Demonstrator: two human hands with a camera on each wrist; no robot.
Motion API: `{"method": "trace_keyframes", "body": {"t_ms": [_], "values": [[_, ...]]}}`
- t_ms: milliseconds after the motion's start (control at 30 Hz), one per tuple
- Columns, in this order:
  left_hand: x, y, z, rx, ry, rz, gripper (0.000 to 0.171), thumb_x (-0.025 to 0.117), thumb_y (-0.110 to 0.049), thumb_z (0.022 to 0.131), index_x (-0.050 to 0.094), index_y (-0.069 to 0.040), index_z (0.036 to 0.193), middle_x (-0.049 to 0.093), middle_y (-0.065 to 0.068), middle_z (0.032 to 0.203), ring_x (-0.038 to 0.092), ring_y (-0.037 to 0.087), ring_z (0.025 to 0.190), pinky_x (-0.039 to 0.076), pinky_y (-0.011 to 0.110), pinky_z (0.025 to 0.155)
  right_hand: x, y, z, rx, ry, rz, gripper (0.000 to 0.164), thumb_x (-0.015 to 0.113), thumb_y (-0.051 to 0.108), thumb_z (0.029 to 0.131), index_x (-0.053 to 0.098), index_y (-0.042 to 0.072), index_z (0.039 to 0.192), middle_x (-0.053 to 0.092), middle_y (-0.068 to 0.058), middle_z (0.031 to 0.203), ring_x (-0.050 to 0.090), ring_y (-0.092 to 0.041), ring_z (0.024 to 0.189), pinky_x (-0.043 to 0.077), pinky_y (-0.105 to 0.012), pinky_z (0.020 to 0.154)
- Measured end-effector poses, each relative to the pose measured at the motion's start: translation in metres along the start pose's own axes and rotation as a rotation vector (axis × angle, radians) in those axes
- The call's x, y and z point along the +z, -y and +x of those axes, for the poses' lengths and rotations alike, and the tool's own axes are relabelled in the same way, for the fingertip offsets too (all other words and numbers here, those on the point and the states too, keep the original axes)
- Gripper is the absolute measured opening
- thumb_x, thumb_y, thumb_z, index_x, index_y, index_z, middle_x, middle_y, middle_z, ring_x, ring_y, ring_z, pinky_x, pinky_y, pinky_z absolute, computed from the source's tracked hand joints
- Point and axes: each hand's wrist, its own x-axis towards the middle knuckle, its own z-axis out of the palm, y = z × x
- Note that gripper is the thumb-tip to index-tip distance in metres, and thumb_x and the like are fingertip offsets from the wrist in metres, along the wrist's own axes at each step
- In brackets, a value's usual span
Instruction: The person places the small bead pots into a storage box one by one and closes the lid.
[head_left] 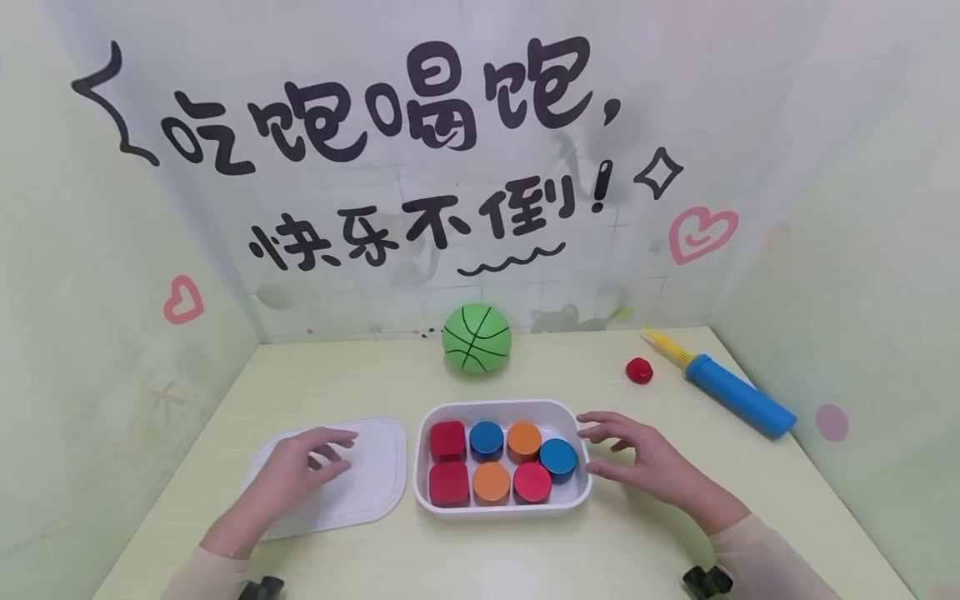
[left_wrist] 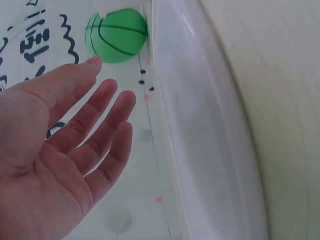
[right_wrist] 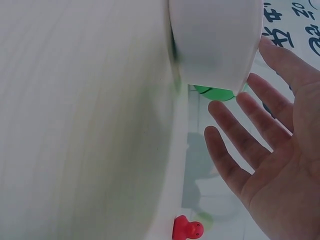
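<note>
A white plastic box holds two red square blocks, two orange round blocks, two blue round blocks and one red round block. My left hand hovers above the flat white lid left of the box, its fingers relaxed and holding nothing. On the other side, my right hand has its fingertips right at the box's right rim, thumb and fingers spread. The right wrist view shows that palm bare beside the box wall.
Behind the box sits a green ball with black basketball lines. A small red duck-shaped toy stands toward the back right. Beyond it lies a blue hand pump with a yellow nozzle. Walls with black lettering enclose the table.
</note>
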Motion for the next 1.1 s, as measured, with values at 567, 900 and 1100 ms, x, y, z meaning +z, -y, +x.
{"method": "trace_keyframes", "body": {"t_ms": [567,900,1100], "values": [[-0.074,0.095,-0.019,-0.298,0.114,0.163,0.051,0.078,-0.02,0.092,0.062,0.004,0.134,0.076,0.007,0.1,0.07,0.019,0.086,0.054,0.027,0.067,0.002,0.006,-0.001,0.0,-0.003,0.002,0.047,0.082,0.033,0.09,0.069,0.019,0.133,0.056,-0.005,0.151,0.07,-0.022,0.115,0.062,-0.042,0.092],[-0.077,0.114,-0.024,-0.308,0.153,0.161,0.05,0.081,-0.018,0.087,0.065,0.007,0.127,0.074,0.007,0.095,0.071,0.022,0.084,0.056,0.028,0.067,0.001,0.006,-0.002,-0.019,-0.003,-0.001,0.044,0.081,0.033,0.09,0.07,0.02,0.131,0.057,-0.008,0.15,0.07,-0.024,0.113,0.063,-0.041,0.09],[-0.076,0.121,-0.025,-0.336,0.169,0.184,0.052,0.083,-0.021,0.086,0.065,0.006,0.128,0.072,0.003,0.094,0.068,0.017,0.084,0.053,0.025,0.066,0.001,0.007,-0.002,-0.025,0.001,-0.007,0.044,0.081,0.033,0.091,0.07,0.02,0.131,0.056,-0.009,0.151,0.07,-0.024,0.113,0.063,-0.037,0.089]]}}
